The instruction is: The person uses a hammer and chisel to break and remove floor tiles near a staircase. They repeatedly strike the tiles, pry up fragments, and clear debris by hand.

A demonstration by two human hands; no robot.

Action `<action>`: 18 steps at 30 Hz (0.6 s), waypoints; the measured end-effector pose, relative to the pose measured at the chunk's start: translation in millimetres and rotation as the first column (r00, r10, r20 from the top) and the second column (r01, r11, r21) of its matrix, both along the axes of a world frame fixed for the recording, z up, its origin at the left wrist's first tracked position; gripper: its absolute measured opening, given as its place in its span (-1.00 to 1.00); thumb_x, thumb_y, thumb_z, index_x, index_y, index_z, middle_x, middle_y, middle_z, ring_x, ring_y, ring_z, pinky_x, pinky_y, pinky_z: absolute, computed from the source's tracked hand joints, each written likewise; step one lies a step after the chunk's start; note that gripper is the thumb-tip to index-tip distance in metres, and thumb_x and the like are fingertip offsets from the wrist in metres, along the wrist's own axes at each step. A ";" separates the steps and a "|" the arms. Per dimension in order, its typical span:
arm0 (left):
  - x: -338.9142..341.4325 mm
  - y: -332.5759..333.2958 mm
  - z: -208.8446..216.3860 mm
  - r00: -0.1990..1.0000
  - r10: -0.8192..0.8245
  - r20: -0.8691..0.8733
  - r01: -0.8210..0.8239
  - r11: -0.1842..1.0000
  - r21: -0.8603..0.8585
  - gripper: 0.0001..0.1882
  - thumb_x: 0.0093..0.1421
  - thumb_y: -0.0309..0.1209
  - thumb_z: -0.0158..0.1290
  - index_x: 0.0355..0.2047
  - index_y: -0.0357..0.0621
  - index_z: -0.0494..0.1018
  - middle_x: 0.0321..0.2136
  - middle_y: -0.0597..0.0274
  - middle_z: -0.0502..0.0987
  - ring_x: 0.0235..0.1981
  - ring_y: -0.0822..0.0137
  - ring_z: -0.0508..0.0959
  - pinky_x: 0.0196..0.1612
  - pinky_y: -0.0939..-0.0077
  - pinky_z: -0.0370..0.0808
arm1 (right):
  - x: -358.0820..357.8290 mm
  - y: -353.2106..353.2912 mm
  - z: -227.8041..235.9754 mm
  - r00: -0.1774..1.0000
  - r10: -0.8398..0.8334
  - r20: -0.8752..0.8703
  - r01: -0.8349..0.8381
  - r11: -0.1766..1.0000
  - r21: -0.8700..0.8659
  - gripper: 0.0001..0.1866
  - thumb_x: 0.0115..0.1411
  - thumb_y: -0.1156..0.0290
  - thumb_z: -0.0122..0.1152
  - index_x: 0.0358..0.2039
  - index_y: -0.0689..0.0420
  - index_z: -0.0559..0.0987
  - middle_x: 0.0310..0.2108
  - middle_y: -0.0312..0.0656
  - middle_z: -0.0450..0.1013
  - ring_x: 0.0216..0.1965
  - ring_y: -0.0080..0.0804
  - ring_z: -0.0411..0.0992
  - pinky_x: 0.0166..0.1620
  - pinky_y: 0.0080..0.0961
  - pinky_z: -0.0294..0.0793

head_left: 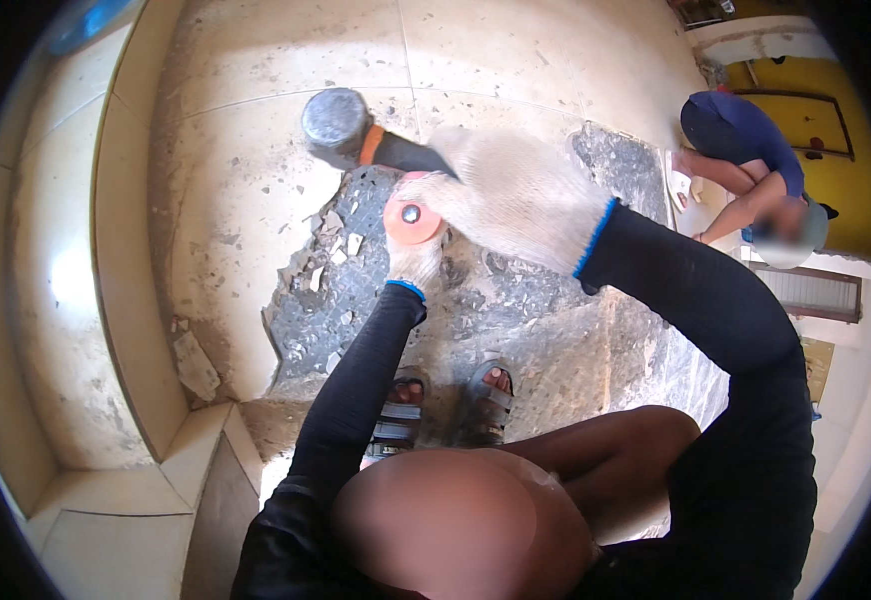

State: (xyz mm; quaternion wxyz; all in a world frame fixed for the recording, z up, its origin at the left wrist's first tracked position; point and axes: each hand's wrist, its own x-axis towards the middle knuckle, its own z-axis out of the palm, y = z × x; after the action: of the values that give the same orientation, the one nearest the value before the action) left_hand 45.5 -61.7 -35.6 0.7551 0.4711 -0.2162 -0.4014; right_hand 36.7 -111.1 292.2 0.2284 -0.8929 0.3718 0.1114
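Note:
My right hand (521, 195), in a white knit glove with a blue cuff, is wrapped round the dark handle of a hammer (337, 122). The hammer has a heavy grey head and an orange band below it. Its head is up and to the left of my left hand (416, 258), also gloved and closed. That hand grips a chisel (414, 222) with a round orange-pink hand guard and a metal striking end facing up. The chisel's blade is hidden beneath guard and hand. Around it lies rough grey broken floor (341, 300).
Loose tile shards (331, 245) lie on the rough patch, beside pale floor tiles (286, 55). A tiled ledge (121, 300) runs along the left, with a broken piece (196, 366) near its foot. My sandalled feet (491, 395) are close by. Another person (746, 140) crouches at the right.

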 end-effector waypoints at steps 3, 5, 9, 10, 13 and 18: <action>12.3 22.7 -3.2 0.946 -0.072 0.317 0.053 0.996 0.068 -0.37 0.25 -0.57 0.33 0.32 -0.19 0.40 0.16 0.14 0.62 0.16 0.26 0.63 0.29 0.33 0.55 | -18.9 4.4 -4.4 0.997 -0.008 0.076 0.014 0.997 -0.076 -0.56 0.46 0.10 0.26 -0.06 0.30 0.69 -0.30 0.26 0.61 -0.21 0.24 0.63 -0.15 0.00 0.58; 12.0 32.6 -4.4 0.955 -0.115 0.272 0.069 0.983 0.172 -0.37 0.24 -0.58 0.34 0.31 -0.21 0.41 0.17 0.14 0.61 0.18 0.26 0.62 0.30 0.33 0.54 | -30.3 4.0 -8.2 0.999 0.013 0.029 -0.011 0.998 -0.065 -0.50 0.49 0.01 0.16 -0.08 0.28 0.69 -0.28 0.21 0.64 -0.22 0.21 0.64 -0.12 0.00 0.60; 7.3 35.5 -3.4 0.976 -0.045 0.211 0.011 0.987 0.157 -0.32 0.22 -0.42 0.45 0.30 -0.22 0.43 0.16 0.08 0.59 0.26 0.16 0.57 0.37 0.27 0.48 | -36.6 -1.3 -7.8 0.998 0.062 -0.008 -0.062 0.996 -0.071 -0.44 0.50 -0.05 0.12 -0.12 0.28 0.69 -0.32 0.21 0.64 -0.24 0.15 0.65 -0.13 -0.01 0.61; 4.9 35.5 -2.8 0.980 -0.043 0.196 0.007 0.983 0.182 -0.33 0.21 -0.41 0.45 0.28 -0.21 0.45 0.16 0.08 0.60 0.26 0.16 0.57 0.36 0.26 0.48 | -34.7 -2.5 -5.9 0.996 0.071 0.055 -0.067 0.996 -0.059 -0.45 0.50 -0.06 0.13 -0.13 0.28 0.69 -0.34 0.20 0.63 -0.26 0.15 0.66 -0.15 -0.02 0.62; -1.7 35.6 -6.5 0.888 -0.026 0.459 -0.064 0.981 0.181 -0.41 0.22 -0.39 0.41 0.23 -0.21 0.50 0.14 0.06 0.61 0.26 0.15 0.57 0.32 0.22 0.51 | -25.1 -0.7 -0.8 0.979 0.122 0.161 -0.112 0.991 -0.071 -0.50 0.50 -0.02 0.19 -0.12 0.26 0.68 -0.40 0.18 0.61 -0.32 0.13 0.65 -0.21 -0.04 0.62; -12.7 23.3 -33.6 0.978 -0.103 -0.180 0.109 0.994 0.025 -0.49 0.30 -0.40 0.29 0.23 -0.21 0.51 0.16 0.07 0.61 0.17 0.17 0.61 0.28 0.19 0.53 | -17.9 18.9 -0.8 0.938 0.224 0.265 -0.196 0.972 -0.128 -0.58 0.48 0.04 0.27 -0.03 0.19 0.66 -0.48 0.09 0.57 -0.42 0.05 0.63 -0.29 -0.06 0.60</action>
State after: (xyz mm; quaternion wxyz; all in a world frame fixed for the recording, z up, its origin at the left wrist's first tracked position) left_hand 32.8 -38.4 -69.2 0.7406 0.4340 -0.1658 -0.4854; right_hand 18.9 -92.1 291.4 0.2204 -0.9445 0.2435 -0.0094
